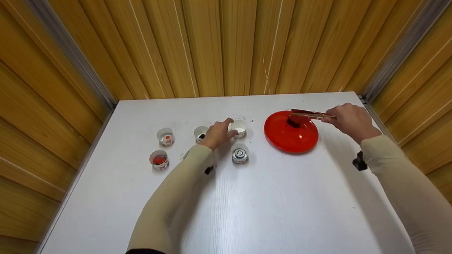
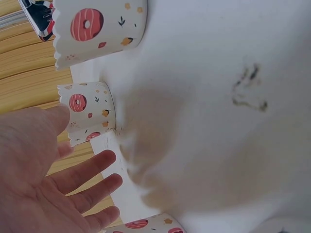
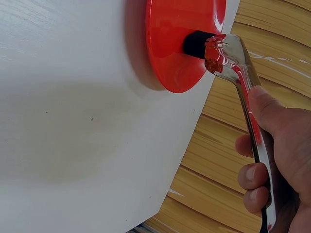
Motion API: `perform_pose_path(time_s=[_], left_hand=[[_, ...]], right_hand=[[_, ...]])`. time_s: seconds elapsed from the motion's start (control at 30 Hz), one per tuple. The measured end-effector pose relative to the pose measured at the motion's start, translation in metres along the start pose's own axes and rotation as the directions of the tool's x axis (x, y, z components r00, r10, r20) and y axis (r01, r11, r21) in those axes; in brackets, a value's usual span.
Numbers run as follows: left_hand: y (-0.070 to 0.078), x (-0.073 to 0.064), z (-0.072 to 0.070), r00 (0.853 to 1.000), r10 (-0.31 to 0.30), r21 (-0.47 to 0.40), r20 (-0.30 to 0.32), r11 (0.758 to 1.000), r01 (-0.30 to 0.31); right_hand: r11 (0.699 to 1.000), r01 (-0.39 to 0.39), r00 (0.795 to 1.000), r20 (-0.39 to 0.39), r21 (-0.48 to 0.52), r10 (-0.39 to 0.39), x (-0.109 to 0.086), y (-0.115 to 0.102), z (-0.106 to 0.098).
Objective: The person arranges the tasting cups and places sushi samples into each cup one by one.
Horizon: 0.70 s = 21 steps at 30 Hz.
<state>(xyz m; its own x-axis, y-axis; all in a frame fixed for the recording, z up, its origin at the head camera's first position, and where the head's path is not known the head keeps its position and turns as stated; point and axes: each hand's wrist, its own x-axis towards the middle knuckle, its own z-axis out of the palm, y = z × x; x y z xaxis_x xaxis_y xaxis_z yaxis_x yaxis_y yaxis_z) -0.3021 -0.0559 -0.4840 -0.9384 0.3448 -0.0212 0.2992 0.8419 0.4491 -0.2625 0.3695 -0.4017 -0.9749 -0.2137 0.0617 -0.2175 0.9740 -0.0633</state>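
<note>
My left hand [image 1: 216, 134] holds the rim of a white paper baking cup [image 1: 241, 132] between thumb and forefinger; its other fingers spread out beside the cup in the left wrist view. That cup stands on the table. At the right, my right hand [image 1: 354, 120] grips metal serving tongs [image 3: 248, 92], thumb on one arm and fingers curled round the other. The tongs' tips pinch a black-wrapped sushi piece [image 3: 194, 44] with an orange-red top. In the head view the sushi overlaps the red plate [image 1: 282, 141].
Other baking cups hold small pieces: one orange and white [image 1: 166, 137], one red [image 1: 159, 160], one black and white [image 1: 240, 154]. Another cup [image 1: 200, 133] with a dark piece is partly behind the left hand. Wood-patterned walls [image 1: 212, 49] enclose the white table [image 1: 254, 204].
</note>
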Motion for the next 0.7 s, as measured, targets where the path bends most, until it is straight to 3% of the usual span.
perform_pose_path(time_s=[0.4,0.7], left_hand=[[0.0009,0.0017,0.0026,1.000,0.008,0.023,-0.022,1.000,-0.008],[0.0014,0.0019,0.0014,1.000,-0.004,0.012,-0.013,1.000,0.004]], right_hand=[[0.998,0.059,0.996,-0.063,-0.010,-0.060,-0.0016,0.0013,-0.0009],[0.998,0.067,0.997,-0.035,-0.006,-0.067,-0.0013,-0.0023,-0.0094]])
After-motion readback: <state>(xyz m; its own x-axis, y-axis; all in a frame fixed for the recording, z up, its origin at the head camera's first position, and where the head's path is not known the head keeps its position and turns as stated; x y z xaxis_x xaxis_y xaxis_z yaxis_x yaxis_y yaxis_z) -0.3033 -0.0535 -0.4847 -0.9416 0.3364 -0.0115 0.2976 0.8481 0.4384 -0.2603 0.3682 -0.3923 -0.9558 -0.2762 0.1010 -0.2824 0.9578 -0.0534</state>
